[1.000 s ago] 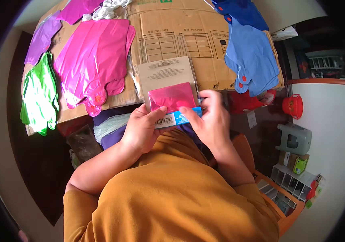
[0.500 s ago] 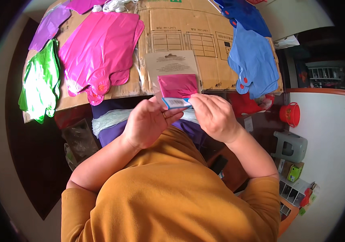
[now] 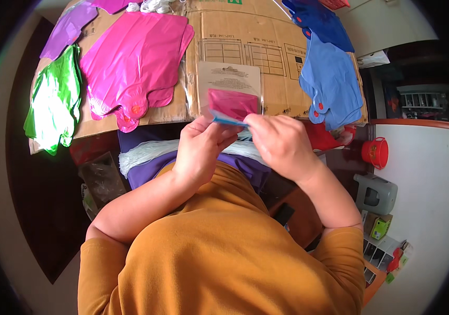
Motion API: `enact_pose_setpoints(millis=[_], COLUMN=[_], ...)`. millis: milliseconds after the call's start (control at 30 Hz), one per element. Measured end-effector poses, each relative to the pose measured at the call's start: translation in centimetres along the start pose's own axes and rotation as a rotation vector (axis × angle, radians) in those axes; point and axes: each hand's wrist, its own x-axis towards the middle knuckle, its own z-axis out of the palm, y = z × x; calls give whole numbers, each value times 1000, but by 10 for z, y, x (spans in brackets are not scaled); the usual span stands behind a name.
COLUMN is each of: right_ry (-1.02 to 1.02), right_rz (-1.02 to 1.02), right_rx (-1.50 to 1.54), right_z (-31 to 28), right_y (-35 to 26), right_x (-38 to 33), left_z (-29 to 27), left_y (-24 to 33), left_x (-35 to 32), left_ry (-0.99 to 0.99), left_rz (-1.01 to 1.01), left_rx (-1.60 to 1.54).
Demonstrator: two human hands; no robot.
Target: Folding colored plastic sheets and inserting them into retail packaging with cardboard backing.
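Observation:
A small blue-and-white label (image 3: 228, 121) is held up between my hands in front of the cardboard's near edge. My right hand (image 3: 286, 148) pinches its right end between thumb and fingertips. At the left end, the thumb and curled fingers of my left hand (image 3: 199, 149) close on it. Just behind lies a flat clear pack with a grey printed backing card (image 3: 229, 77) and a folded pink foil balloon (image 3: 233, 100) inside. The label partly covers the pack's lower edge, so I cannot tell whether they touch.
On the cardboard sheet (image 3: 224, 29) lie stacks of flat foil balloons: pink (image 3: 135, 58), green (image 3: 54, 100), purple (image 3: 69, 29), light blue (image 3: 332, 79) and dark blue (image 3: 321, 23). White ribbon (image 3: 156, 5) sits at the far edge. Pale strands (image 3: 145, 157) cross my lap. A red bucket (image 3: 375, 152) stands right.
Both hands have moved slightly away from my body with the label. It has tilted, so its white barcode face shows less now. My left fingers have curled in closer on it.

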Motion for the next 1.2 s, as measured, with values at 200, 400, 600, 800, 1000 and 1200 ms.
enact_pose_setpoints(millis=[200, 400, 600, 800, 1000, 1200], right_ry=[172, 201, 390, 458, 394, 378], right_rz=[-173, -34, 387, 1236, 1284, 1263], right_rx=[-343, -337, 43, 1419, 1604, 1475], right_z=[28, 33, 51, 65, 68, 70], right_y=[-4, -11, -23, -20, -19, -17], right_x=[-15, -16, -31, -42, -42, -35], left_z=[-5, -28, -24, -25, -17, -13], left_y=[-3, 2, -2, -1, 10, 18], left_x=[-7, -6, -7, -8, -7, -2], left_ry=[-41, -157, -124, -95, -13, 113], left_rz=[-72, -205, -83, -52, -110, -103], left_rx=[-29, -271, -16, 124, 200, 298])
